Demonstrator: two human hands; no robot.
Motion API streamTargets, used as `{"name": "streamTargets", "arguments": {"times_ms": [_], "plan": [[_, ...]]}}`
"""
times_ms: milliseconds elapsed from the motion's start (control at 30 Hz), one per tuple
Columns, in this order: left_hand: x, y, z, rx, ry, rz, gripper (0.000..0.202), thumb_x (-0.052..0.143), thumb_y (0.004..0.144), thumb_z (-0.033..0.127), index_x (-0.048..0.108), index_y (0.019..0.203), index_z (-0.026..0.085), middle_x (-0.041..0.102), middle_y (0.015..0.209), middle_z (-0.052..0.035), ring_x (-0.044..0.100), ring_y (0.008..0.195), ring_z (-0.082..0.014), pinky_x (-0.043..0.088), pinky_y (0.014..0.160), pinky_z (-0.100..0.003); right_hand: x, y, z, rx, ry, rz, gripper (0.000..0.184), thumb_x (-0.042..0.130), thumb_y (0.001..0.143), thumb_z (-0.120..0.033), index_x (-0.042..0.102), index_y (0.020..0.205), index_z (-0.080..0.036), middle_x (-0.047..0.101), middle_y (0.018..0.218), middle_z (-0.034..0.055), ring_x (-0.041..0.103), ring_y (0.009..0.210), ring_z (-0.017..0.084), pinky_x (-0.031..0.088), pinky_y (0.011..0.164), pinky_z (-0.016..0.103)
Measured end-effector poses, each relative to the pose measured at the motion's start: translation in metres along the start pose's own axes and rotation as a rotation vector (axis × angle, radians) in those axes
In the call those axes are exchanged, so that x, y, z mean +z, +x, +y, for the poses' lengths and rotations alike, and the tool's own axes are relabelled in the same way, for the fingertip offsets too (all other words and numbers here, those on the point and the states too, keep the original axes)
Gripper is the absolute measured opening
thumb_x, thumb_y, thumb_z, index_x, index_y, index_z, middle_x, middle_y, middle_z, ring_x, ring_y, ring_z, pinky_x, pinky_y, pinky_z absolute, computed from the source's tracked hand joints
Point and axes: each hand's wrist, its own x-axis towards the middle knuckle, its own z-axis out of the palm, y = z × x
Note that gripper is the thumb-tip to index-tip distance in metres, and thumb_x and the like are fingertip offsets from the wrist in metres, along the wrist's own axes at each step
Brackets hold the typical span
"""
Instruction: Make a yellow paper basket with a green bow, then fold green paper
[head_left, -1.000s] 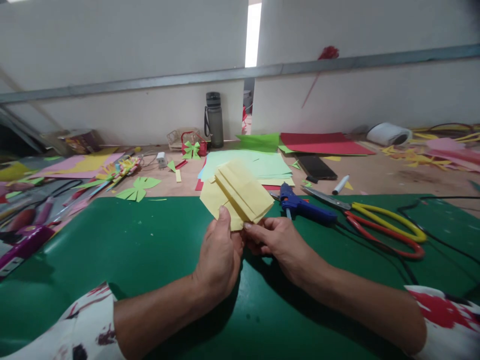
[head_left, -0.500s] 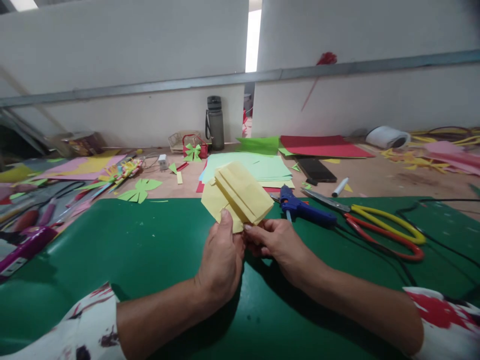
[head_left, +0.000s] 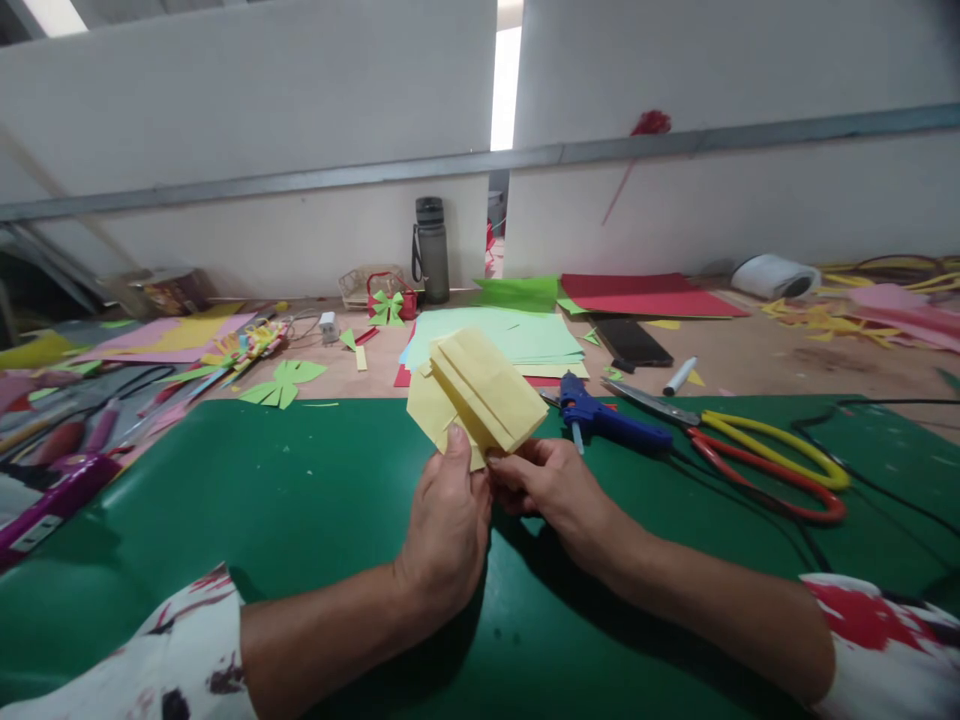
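A folded piece of yellow paper (head_left: 491, 390) is held up over the green mat (head_left: 315, 520), tilted, with several layers and creases showing. My left hand (head_left: 448, 500) grips its lower left part, thumb on top and fingers behind. At the lower right corner, my right hand (head_left: 551, 485) pinches the paper's edge between thumb and fingers; the other fingertips are partly hidden. Just right of the paper lies a blue hot glue gun (head_left: 615, 420). Beside it are large scissors (head_left: 765, 450) with one yellow and one red-orange handle.
Sheets of pale green paper (head_left: 495, 335) lie behind the hands. A black phone (head_left: 637, 342), a white marker (head_left: 681, 375) and red paper (head_left: 649, 293) are at right. A grey bottle (head_left: 431, 250) stands near the wall. Left are green cutouts (head_left: 283, 383) and a purple tool (head_left: 56, 505).
Both hands keep their hold on the yellow paper, which has barely shifted. The whole view has moved very slightly.
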Motion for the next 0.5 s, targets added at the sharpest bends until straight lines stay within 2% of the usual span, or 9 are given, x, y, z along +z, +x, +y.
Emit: {"name": "streamTargets", "arguments": {"times_ms": [167, 267, 400, 500], "plan": [[0.0017, -0.0009, 0.0014, -0.008, 0.002, 0.053, 0.032, 0.037, 0.096, 0.024, 0.058, 0.118, 0.014, 0.07, 0.106, -0.0107, 0.059, 0.112, -0.023, 0.043, 0.097, -0.035, 0.0019, -0.0028, -0.0034, -0.014, -0.029, 0.019, 0.019, 0.062, 0.058, -0.026, 0.049, 0.048, -0.017, 0.038, 0.042, -0.0068, 0.03, 0.04, 0.005, 0.022, 0.042, 0.023], [0.0027, -0.0018, 0.003, 0.007, 0.039, 0.066, 0.027, 0.041, 0.094, 0.024, 0.062, 0.108, 0.014, 0.071, 0.101, -0.0102, 0.06, 0.11, -0.0236, 0.044, 0.096, -0.035, 0.002, -0.0032, -0.0029, -0.025, -0.038, 0.024, 0.018, 0.064, 0.057, -0.027, 0.05, 0.05, -0.017, 0.039, 0.043, -0.0069, 0.03, 0.041, 0.006, 0.023, 0.042, 0.023], [0.0007, -0.0018, 0.0022, 0.006, 0.047, 0.019, 0.021, 0.048, 0.09, 0.028, 0.065, 0.094, 0.017, 0.071, 0.096, -0.0086, 0.062, 0.105, -0.0235, 0.045, 0.092, -0.035, 0.0016, -0.0043, -0.0041, -0.04, -0.068, 0.042, 0.019, 0.065, 0.058, -0.028, 0.052, 0.051, -0.017, 0.042, 0.046, -0.0055, 0.035, 0.044, 0.007, 0.028, 0.044, 0.023], [-0.0021, -0.0006, 0.0011, 0.055, 0.084, -0.043, 0.011, 0.058, 0.079, 0.023, 0.065, 0.084, 0.016, 0.07, 0.082, -0.0052, 0.064, 0.093, -0.0234, 0.047, 0.083, -0.033, 0.001, -0.0063, -0.0079, -0.067, -0.109, 0.058, 0.017, 0.064, 0.06, -0.028, 0.054, 0.052, -0.016, 0.046, 0.048, -0.0041, 0.038, 0.047, 0.009, 0.031, 0.046, 0.024]]}}
